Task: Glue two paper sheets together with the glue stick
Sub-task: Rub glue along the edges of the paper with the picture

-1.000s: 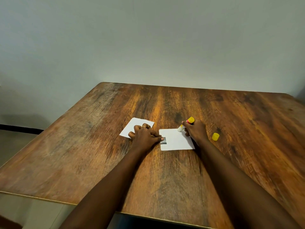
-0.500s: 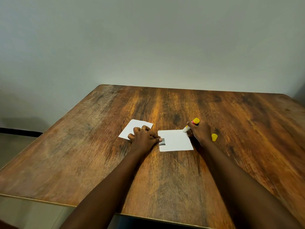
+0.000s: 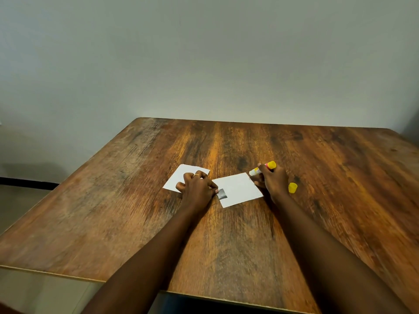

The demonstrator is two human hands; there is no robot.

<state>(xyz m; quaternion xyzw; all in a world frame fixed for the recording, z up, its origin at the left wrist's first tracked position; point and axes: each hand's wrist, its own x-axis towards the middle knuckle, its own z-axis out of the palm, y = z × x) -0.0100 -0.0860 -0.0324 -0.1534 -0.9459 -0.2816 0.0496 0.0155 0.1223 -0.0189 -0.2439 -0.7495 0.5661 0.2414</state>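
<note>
Two small white paper sheets lie side by side mid-table. The right sheet (image 3: 240, 189) has a small grey patch near its left edge. My left hand (image 3: 197, 189) lies with curled fingers over the left sheet (image 3: 181, 177), and its fingertip presses the right sheet's left edge. My right hand (image 3: 272, 181) grips the uncapped glue stick (image 3: 263, 168), a white and red tube with a yellow end. The stick's white tip points left at the right sheet's far right corner. The yellow cap (image 3: 292, 187) lies on the table just right of my right hand.
The wooden table (image 3: 226, 234) has its near edge at the bottom and its left edge running diagonally. A plain pale wall (image 3: 204, 64) stands behind the far edge.
My right hand has carried the glue stick to the right along the sheet's far edge toward its right corner. The right sheet has turned slightly. My left hand stays in place.
</note>
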